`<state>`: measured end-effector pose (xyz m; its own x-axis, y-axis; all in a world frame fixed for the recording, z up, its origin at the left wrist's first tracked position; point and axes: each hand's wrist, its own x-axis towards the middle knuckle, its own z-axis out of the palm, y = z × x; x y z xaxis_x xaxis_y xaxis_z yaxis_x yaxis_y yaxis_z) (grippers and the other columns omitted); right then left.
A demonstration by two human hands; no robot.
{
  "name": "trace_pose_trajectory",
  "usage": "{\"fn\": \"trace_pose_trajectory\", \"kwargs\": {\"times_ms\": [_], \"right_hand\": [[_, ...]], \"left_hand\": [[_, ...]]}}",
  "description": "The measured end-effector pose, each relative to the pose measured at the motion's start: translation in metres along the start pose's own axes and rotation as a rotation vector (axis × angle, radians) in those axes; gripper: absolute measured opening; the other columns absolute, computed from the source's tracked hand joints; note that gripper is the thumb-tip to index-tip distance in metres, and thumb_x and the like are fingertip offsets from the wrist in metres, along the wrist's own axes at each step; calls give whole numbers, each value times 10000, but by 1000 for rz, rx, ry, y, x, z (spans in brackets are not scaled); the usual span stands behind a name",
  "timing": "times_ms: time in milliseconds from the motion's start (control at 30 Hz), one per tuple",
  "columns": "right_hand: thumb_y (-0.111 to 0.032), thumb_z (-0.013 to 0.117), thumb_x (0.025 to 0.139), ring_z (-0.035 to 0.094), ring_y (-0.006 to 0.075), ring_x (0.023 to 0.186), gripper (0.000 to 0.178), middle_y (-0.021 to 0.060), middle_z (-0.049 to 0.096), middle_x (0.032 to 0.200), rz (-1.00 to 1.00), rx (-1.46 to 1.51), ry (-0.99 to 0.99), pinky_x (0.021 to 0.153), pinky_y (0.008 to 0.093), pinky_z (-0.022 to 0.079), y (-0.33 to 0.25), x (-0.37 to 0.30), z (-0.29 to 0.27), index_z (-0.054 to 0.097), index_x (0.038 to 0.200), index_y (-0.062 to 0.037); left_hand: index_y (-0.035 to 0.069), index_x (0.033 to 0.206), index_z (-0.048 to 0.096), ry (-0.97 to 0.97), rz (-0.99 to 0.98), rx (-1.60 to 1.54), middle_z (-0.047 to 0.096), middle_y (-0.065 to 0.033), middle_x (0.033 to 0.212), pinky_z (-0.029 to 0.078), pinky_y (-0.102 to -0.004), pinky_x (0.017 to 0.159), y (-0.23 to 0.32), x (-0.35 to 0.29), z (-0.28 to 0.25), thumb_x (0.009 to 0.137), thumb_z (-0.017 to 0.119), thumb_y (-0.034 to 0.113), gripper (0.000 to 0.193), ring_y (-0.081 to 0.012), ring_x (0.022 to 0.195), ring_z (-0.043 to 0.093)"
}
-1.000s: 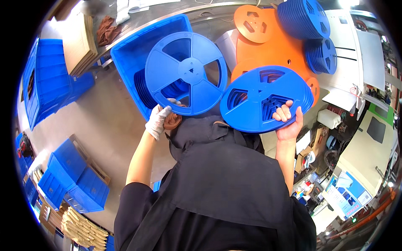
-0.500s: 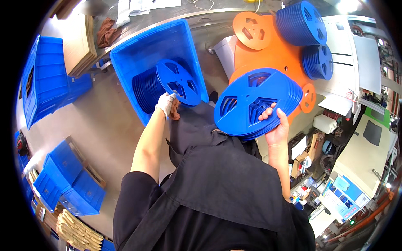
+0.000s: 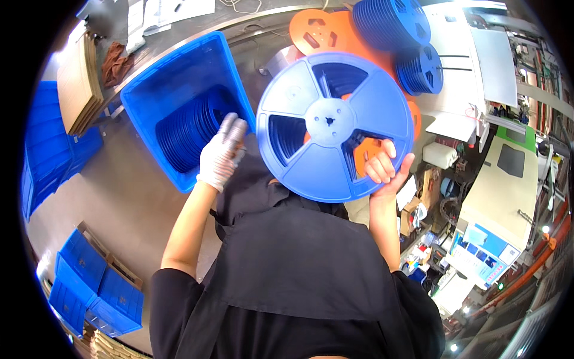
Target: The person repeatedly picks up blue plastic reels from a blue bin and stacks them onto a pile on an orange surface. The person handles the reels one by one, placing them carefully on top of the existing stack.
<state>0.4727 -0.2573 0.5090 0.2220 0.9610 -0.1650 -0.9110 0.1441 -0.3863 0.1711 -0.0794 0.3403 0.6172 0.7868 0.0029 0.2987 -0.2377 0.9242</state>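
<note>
Bare fingers of my right hand (image 3: pixel 385 170) hook through an opening and round the rim of a stack of blue plastic reels (image 3: pixel 326 173), gripping it. The front reel's round face, with its hub and cut-out windows, is turned toward me; layered edges show through the windows. My left hand (image 3: pixel 221 155), in a white glove, is apart from that stack, fingers stretched out and smeared by motion. It is beside a blue bin (image 3: pixel 179 66) at the left, where a row of blue reels (image 3: pixel 185 131) lies on its side.
Behind the held stack is an orange round-lobed surface (image 3: pixel 320 36) carrying more blue reels (image 3: pixel 391 24) and a smaller blue stack (image 3: pixel 421 69). Cardboard sheets (image 3: pixel 81 90) stand at the far left, with blue crates (image 3: pixel 98 275) on the floor below. A beige machine (image 3: pixel 499 185) is at the right.
My left hand has let go of the reel at the bin and drawn back. The stack in my right hand has tilted up, its face now toward me. The view has swung slightly.
</note>
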Motion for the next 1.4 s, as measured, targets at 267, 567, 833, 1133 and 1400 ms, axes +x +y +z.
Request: {"fn": "trace_pose_trajectory", "kwargs": {"times_ms": [267, 567, 833, 1133, 1400], "right_hand": [[-386, 644, 900, 405, 72, 453, 370, -43, 397, 550, 33, 59, -39, 459, 230, 339, -2, 12, -1, 422, 919, -91], [-479, 512, 939, 574, 191, 749, 562, 74, 616, 843, -180, -455, 792, 742, 336, 470, 18, 41, 42, 514, 1216, 11], [-342, 512, 956, 475, 166, 666, 320, 24, 509, 713, 19, -407, 397, 677, 340, 442, -3, 13, -11, 571, 1061, -46], [-337, 525, 944, 447, 130, 622, 283, 3, 475, 672, 43, -320, 461, 635, 292, 406, 4, 4, -17, 552, 1017, -65], [-230, 575, 881, 507, 155, 640, 176, 28, 517, 687, 74, -409, 566, 630, 317, 450, 23, 7, -18, 553, 964, -77]], "left_hand": [[186, 1230, 558, -385, 511, 717, 552, -10, 1295, 513, -349, 634, 71, 14, -8, 705, 616, 116, 533, -210, 773, 588], [132, 1164, 566, -266, 427, 141, 615, -75, 1181, 515, -349, 651, 59, -15, -7, 692, 640, 53, 484, -255, 770, 614], [-16, 1179, 551, -168, -606, -1200, 643, -134, 1042, 514, -350, 886, 52, -42, -31, 874, 653, 238, 410, -215, 926, 643], [-25, 1251, 484, -38, -719, -1350, 599, -196, 1188, 498, -388, 946, -19, -71, -36, 858, 666, 198, 488, -287, 1064, 613], [-51, 1197, 508, 98, -869, -1153, 624, -184, 1129, 513, -389, 915, -83, -50, -28, 904, 537, 95, 329, -282, 1019, 624]]}}
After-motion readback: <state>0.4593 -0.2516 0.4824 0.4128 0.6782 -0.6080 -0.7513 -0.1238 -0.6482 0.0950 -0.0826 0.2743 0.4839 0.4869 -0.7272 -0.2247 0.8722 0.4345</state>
